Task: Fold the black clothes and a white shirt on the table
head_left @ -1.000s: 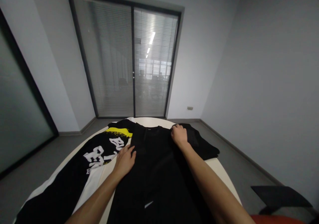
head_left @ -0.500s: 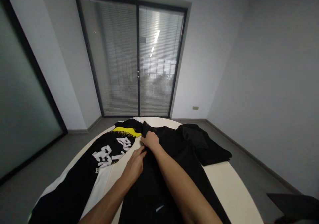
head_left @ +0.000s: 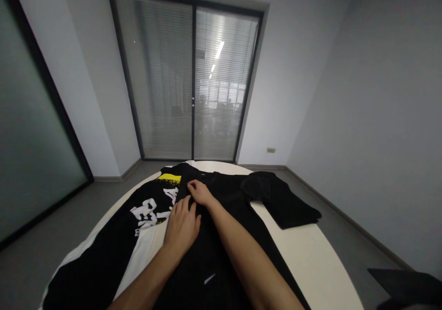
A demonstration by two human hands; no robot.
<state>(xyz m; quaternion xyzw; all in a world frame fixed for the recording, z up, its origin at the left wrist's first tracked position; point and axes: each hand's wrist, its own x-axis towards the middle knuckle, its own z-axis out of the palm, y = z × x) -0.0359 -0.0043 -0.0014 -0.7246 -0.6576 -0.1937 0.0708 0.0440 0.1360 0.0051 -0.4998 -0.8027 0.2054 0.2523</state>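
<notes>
The black shirt [head_left: 238, 195] is pressed by the spread left hand [head_left: 182, 225]; nearer the table [head_left: 311, 255]'s far edge, it is seemingly pinched by the right hand [head_left: 198, 192].

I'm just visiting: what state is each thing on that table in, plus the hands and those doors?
Black shirt, spread on the table, one sleeve out to the right.
Printed garment, laid flat, print up.
Left hand, open, palm down on the black shirt.
Right hand, curled at the shirt's collar edge; grip unclear.
Glass doors, shut, blinds lowered.
</notes>
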